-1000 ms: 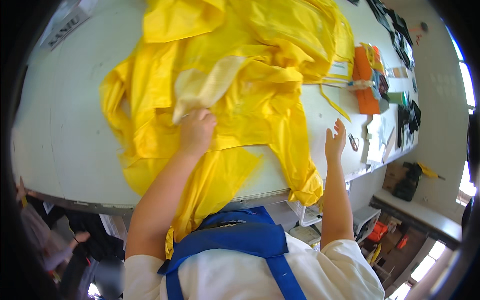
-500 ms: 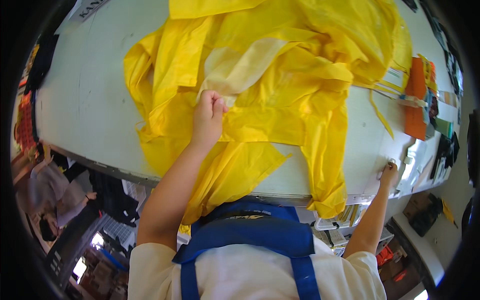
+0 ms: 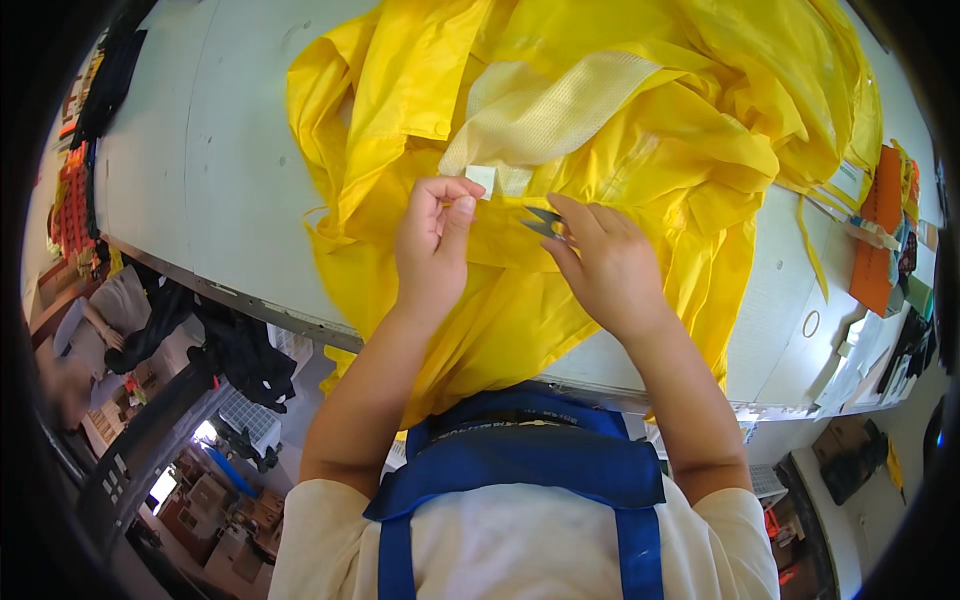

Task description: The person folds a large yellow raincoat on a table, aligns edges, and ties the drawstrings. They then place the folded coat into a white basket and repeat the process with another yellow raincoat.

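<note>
The yellow garment (image 3: 515,275) lies rumpled on the bench (image 3: 240,150). The left hand (image 3: 435,230) has its fingers pressed together, apparently pinching the white label (image 3: 481,180); the right hand's (image 3: 610,255) fingers grip dark snips (image 3: 541,221) just rightward. Better keep cloth taut, blades off skin.

I see the yellow garment (image 3: 680,110) cropped at the top, taking the far edge of the surface (image 3: 235,170) with it. The right hand (image 3: 612,262) covers the handles of the snips (image 3: 542,214); the left hand (image 3: 436,235) hides the lower corner of a white tag (image 3: 481,180). Past the near-left edge, a co-worker's (image 3: 130,295) head blurs.
</note>
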The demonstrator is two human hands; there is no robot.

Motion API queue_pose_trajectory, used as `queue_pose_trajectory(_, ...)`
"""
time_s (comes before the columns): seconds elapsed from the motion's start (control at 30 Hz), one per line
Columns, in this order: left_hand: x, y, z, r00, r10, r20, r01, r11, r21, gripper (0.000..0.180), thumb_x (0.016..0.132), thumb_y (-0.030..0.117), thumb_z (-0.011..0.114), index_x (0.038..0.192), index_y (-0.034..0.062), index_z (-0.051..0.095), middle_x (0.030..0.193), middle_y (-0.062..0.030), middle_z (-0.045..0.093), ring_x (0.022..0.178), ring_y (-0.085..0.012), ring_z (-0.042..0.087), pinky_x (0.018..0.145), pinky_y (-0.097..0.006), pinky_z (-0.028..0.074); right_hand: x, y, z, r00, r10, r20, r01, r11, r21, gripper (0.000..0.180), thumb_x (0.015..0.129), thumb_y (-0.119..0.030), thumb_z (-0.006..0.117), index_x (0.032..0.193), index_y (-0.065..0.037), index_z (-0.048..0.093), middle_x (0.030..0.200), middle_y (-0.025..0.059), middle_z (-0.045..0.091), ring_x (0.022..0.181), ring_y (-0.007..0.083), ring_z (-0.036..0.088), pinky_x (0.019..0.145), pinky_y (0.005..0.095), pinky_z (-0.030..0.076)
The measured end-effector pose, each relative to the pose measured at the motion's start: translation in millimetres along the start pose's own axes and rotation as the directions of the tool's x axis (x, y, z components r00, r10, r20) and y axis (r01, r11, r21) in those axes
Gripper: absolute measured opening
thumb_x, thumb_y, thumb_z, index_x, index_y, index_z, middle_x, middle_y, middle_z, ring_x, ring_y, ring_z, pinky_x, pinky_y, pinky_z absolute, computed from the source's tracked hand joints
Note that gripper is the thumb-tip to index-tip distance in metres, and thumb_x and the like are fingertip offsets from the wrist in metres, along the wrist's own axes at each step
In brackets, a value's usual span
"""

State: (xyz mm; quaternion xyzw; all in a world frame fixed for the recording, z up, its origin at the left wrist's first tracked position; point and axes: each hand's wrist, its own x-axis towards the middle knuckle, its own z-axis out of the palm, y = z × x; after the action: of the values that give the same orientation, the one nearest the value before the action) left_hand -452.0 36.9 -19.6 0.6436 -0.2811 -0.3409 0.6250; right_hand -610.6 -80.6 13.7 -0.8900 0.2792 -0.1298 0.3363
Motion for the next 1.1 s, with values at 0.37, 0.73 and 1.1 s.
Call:
queue_pose_trajectory(0.37,-15.6,16.0,-3.9,0.996,0.057,0.075,-0.071,0.978,0.198,0.007,0.093,0.009,0.054,0.096,0.0028,0.051,0.094,-0.0088,0.060,0.082,-0.0138,0.056,0.077,-0.025,0.044,20.4,0.0,36.5,0.994,-0.102,-0.034,0.099,0.991,-0.096,0.022,0.074,-0.015,0.069,0.094,-0.009,0.064,0.077,0.0061,0.061,0.073,0.0251,0.060,0.066,0.0375,0.046)
queue_pose_trajectory(0.73,39.4,2.9,-9.0,0.913,0.299,0.278,-0.399,0.504,0.766,0.013,0.080,0.012,0.063,0.093,0.0083,0.062,0.090,-0.0081,0.060,0.083,-0.0289,0.059,0.067,-0.040,0.050,4.0,8.4,28.2,0.958,0.276,-0.073,-0.250,0.935,0.250,0.029,0.080,-0.010,0.069,0.106,-0.001,0.061,0.085,0.0146,0.062,0.075,0.0252,0.063,0.064,0.0319,0.053)
queue_pose_trajectory(1.1,55.6,-16.0,-19.6,0.978,0.062,0.199,-0.169,0.794,0.584,0.008,0.081,0.008,0.061,0.088,0.0090,0.065,0.088,-0.0107,0.065,0.080,-0.0307,0.062,0.072,-0.040,0.050,-5.5,19.6,39.2,0.950,0.312,-0.028,-0.297,0.924,0.240,0.029,0.080,-0.011,0.070,0.105,-0.001,0.061,0.086,0.0142,0.064,0.076,0.0247,0.064,0.065,0.0315,0.053)
